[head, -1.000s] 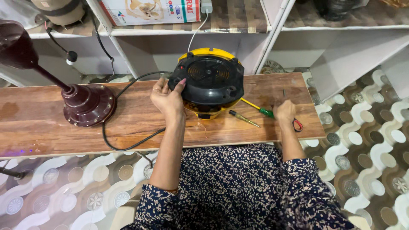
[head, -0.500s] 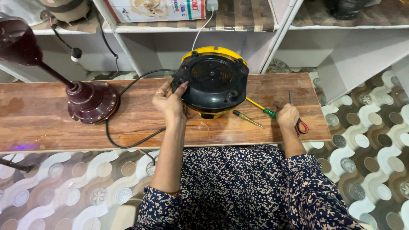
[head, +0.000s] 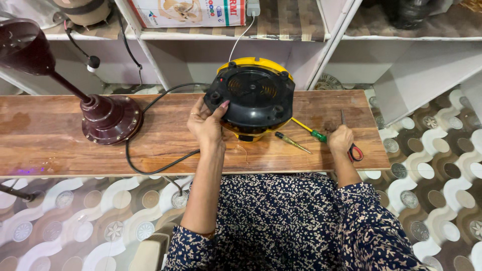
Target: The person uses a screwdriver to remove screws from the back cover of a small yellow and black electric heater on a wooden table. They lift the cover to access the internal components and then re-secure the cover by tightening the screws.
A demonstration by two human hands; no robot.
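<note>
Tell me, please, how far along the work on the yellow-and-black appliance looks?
Early. The appliance lies on the wooden bench, black cover fitted, steadied by the left hand. The right hand rests on red-handled pliers; two screwdrivers lie unused. Opening it is left.

The underside of the heater [head: 253, 98] is being hidden, since only its black back and a yellow rim are being shown. Its left edge is being covered by the left hand [head: 207, 123]. The pliers [head: 351, 145] are being covered mostly by the right hand [head: 340, 139]; only the red handles and a thin metal tip are being seen, so the grasp cannot be judged. The head of the fan [head: 30, 47] is being cut off by the left edge. The box [head: 188, 11] is being cut by the top edge. The cord [head: 150, 168] is being lost under the board [head: 65, 150].
</note>
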